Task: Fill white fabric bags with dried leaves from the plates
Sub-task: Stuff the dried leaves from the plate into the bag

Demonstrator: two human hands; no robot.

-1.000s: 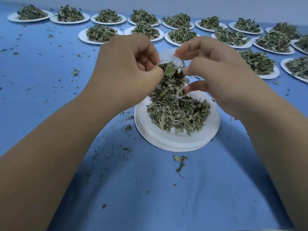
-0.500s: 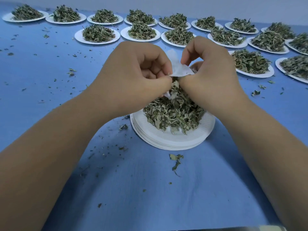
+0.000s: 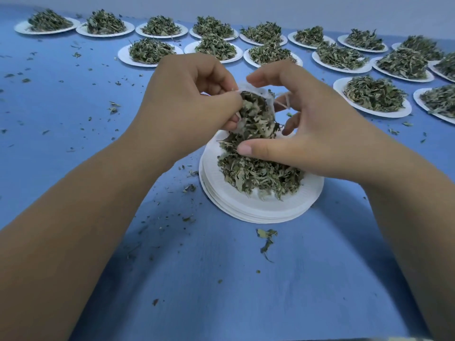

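Observation:
My left hand (image 3: 192, 99) pinches the near edge of a small white fabric bag (image 3: 254, 90) and holds it tilted over a stack of white paper plates (image 3: 266, 209). Dried green leaves (image 3: 256, 116) fill the bag's mouth and spill down onto the heap of leaves (image 3: 261, 173) on the top plate. My right hand (image 3: 310, 129) is spread around the bag from the right, with its index finger at the bag's upper rim and its thumb lying against the leaves below. A thin white drawstring (image 3: 283, 102) shows between the right fingers.
Several white plates heaped with dried leaves stand in rows along the back (image 3: 157, 29) and down the right side (image 3: 374, 97) of the blue cloth (image 3: 221, 279). Leaf crumbs lie scattered on the cloth, with a larger scrap (image 3: 267, 238) just in front of the plate stack.
My right hand has let go of the bag's edge and spread open around it. The bag's mouth, pinched together half a second ago, now gapes with leaves showing in it.

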